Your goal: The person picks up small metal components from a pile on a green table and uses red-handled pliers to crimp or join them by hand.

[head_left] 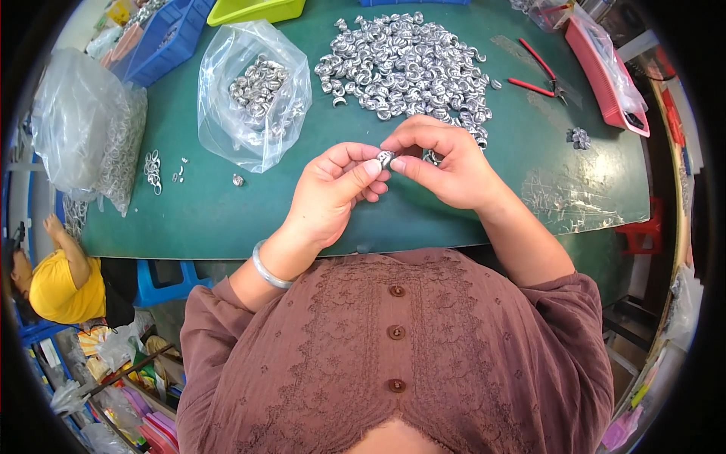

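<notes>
Between the fingertips of my left hand (324, 185) and my right hand (452, 168) is a small curved silver metal piece (386, 159), patterned with dark marks. Both hands pinch it over the near middle of the green table (257, 216). Just beyond my right hand spreads a large heap of similar curved silver pieces (408, 64). An open clear plastic bag (215, 121), with more silver pieces (259, 87) inside, stands beyond my left hand. One loose silver piece (239, 180) lies near that bag's front.
Red-handled pliers (546, 72) lie right of the heap, near a small silver cluster (578, 138). A pink basket (594, 64) is at the right edge. Far left stand a full clear bag (87, 129) and a blue bin (162, 53). A person in yellow (68, 291) is at left.
</notes>
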Tool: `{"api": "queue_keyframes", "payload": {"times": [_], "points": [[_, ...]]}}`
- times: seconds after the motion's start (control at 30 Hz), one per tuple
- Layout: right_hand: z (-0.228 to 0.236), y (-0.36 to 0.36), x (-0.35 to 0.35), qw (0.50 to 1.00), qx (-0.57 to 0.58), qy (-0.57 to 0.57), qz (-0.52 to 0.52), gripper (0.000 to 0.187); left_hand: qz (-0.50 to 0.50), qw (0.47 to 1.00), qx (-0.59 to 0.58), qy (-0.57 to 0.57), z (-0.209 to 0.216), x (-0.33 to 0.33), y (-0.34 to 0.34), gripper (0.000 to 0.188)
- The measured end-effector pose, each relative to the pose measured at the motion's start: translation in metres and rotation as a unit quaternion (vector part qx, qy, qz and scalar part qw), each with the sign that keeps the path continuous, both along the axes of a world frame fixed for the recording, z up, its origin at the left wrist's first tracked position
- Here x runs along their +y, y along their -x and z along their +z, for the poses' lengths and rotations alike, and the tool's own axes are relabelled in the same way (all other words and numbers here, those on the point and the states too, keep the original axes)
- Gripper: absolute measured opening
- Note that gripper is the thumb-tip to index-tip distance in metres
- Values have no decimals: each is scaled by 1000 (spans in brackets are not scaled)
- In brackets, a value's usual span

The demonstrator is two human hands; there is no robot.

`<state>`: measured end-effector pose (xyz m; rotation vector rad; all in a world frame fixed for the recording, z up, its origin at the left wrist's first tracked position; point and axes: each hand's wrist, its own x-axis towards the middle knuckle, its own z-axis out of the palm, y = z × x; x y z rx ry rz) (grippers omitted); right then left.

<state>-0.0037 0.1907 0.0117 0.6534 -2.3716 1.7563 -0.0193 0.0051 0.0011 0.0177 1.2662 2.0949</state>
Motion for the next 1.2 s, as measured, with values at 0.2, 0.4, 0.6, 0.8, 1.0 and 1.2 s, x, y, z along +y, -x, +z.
{"api": "queue_keyframes", "payload": {"times": [0.2,0.4,0.6,0.8,1.0,1.2], "points": [[-2,-1,2,999,-32,14,1,13,19,994,106,10,-5,7,-3,14],[-5,-7,1,979,-141,145,-24,12,35,973,221,48,-13,7,-3,12],[-2,-5,5,993,-106,57,-5,5,72,879,462,97,-24,4,4,14],[-4,-3,4,999,8,35,9,4,73,843,521,115,-21,4,5,14],[-5,-4,3,994,-91,63,-4,6,53,923,370,92,-13,7,-1,11],[-5,-2,2,965,-224,140,-9,11,36,985,154,70,0,11,1,15]]}}
